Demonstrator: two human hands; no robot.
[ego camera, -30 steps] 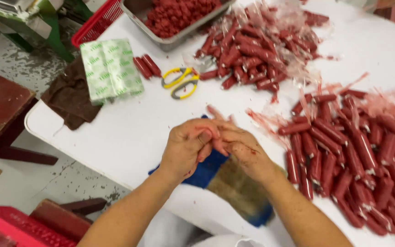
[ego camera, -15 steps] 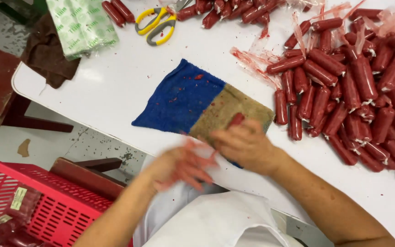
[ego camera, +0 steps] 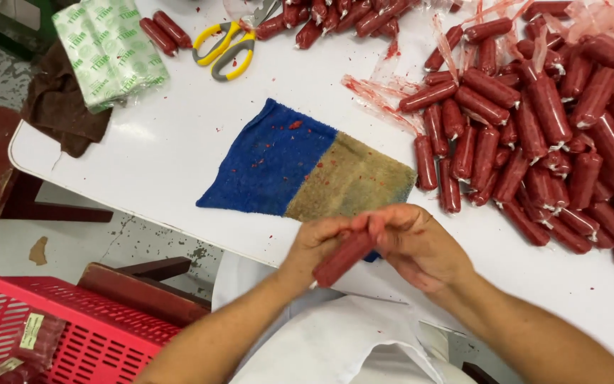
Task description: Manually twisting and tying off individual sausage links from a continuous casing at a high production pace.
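Observation:
Both hands meet at the near edge of the white table (ego camera: 179,149). My left hand (ego camera: 315,245) and my right hand (ego camera: 417,245) together grip one red sausage (ego camera: 344,258), which points down and to the left between them. Just beyond the hands lies a blue and tan cloth (ego camera: 307,167) speckled with red bits. A large heap of red sausages in clear casing (ego camera: 548,135) covers the table to the right of my right hand.
Yellow-handled scissors (ego camera: 225,46) lie at the far side, near two loose sausages (ego camera: 163,30). A green and white packet (ego camera: 108,50) rests on a brown rag (ego camera: 58,114) at the left corner. A red plastic crate (ego camera: 44,334) stands on the floor, lower left.
The hands have come back up to the table edge and closed together on one sausage; half a second ago the left hand was lower and blurred in motion. The view has shifted.

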